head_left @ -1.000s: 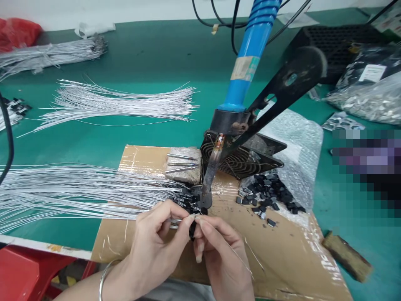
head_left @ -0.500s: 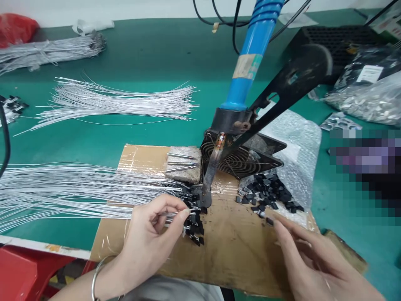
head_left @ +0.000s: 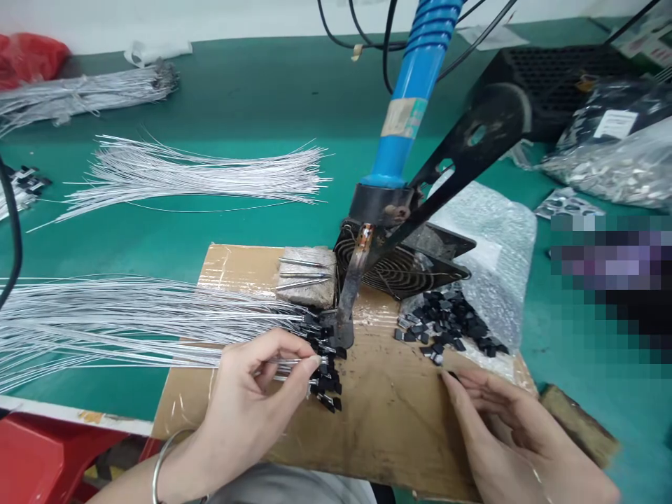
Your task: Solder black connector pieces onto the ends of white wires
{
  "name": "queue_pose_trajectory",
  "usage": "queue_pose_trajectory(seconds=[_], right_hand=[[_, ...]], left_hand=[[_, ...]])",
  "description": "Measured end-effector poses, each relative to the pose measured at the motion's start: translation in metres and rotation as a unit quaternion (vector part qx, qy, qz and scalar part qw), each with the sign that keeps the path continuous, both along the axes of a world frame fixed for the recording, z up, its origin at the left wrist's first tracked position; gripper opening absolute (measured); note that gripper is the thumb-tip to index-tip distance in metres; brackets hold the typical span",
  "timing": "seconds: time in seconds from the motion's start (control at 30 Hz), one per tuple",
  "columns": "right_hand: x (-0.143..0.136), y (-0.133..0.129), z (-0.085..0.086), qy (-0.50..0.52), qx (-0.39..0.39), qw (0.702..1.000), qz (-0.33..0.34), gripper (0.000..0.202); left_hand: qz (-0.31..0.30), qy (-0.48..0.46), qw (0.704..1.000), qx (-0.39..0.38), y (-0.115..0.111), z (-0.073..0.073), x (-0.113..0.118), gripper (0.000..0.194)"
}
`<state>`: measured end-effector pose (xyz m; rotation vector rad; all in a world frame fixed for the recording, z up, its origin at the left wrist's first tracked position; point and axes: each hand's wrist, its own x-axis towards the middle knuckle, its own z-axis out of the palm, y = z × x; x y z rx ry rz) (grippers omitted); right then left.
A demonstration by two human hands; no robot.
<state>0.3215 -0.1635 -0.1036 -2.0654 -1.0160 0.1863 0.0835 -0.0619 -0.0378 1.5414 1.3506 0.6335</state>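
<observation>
wire (head_left: 284,362) in left hand (head_left: 260,399) | black piece (head_left: 453,376) in right hand (head_left: 509,423)

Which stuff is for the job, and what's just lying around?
Probably for the job:
long, thin silvery wires, ends in the left hand
small black rectangular pieces, one apparently pinched by the right hand
blue-handled metal tool

Probably just lying around:
crumpled red plastic
rough brown block
</observation>
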Motion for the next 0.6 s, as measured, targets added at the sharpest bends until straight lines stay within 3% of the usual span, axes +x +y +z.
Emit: queue_pose_trajectory(seconds=[0.27, 0.43, 0.6], right_hand=[[-0.043, 0.023, 0.035, 0.222, 0.068, 0.971, -0.054, 0.017], [-0.060, 0.032, 0.040, 0.271, 0.065, 0.960, -0.002, 0.014], [-0.062, 0.036, 0.037, 0.240, 0.093, 0.964, 0.066, 0.003]], left_hand=[[-0.010, -0.021, 1.000, 0.011, 0.000, 0.001, -0.001, 0.014], [-0.026, 0.003, 0.999, 0.041, 0.004, 0.003, 0.000, 0.015], [-0.038, -0.010, 0.998, 0.046, 0.006, 0.003, 0.000, 0.014]])
